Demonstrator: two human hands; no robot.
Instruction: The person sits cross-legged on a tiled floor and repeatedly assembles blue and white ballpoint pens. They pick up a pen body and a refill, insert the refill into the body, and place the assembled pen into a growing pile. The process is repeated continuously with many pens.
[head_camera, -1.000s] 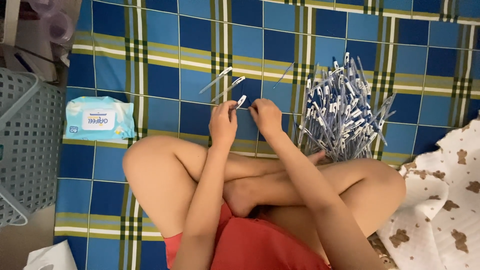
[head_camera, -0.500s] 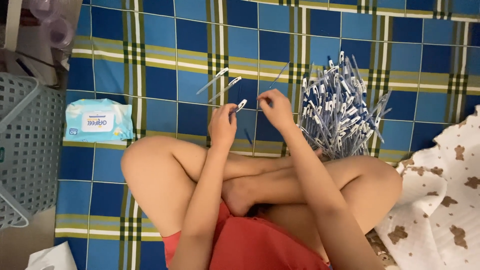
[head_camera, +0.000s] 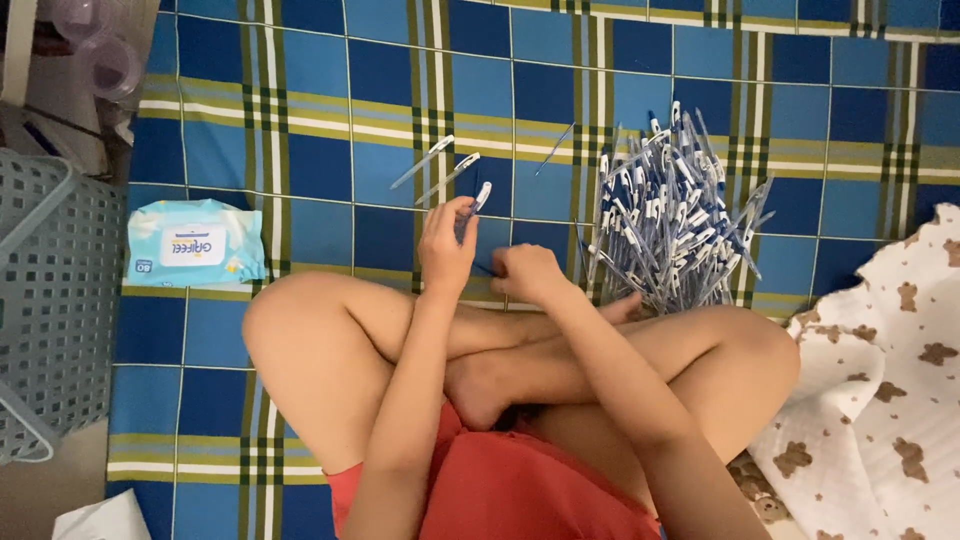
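Observation:
I sit cross-legged on a blue checked mat (head_camera: 300, 110). My left hand (head_camera: 446, 245) holds a clear pen barrel with a white tip (head_camera: 476, 202) upright-tilted above the mat. My right hand (head_camera: 527, 273) is closed just to the right of it, low over the mat; whether it grips a small part is hidden. A big pile of several blue and white pens (head_camera: 672, 220) lies right of my right hand. Two finished pens (head_camera: 436, 168) lie on the mat beyond my left hand, and a thin refill (head_camera: 555, 147) lies further right.
A pale blue pack of wet wipes (head_camera: 195, 243) lies at the left. A grey plastic basket (head_camera: 50, 310) stands at the left edge. A white cloth with brown bear prints (head_camera: 885, 400) covers the right corner. Clear plastic cups (head_camera: 95, 50) sit top left.
My right hand has dropped from beside the pen down toward the mat and closed. The left hand keeps holding the pen barrel, slightly raised.

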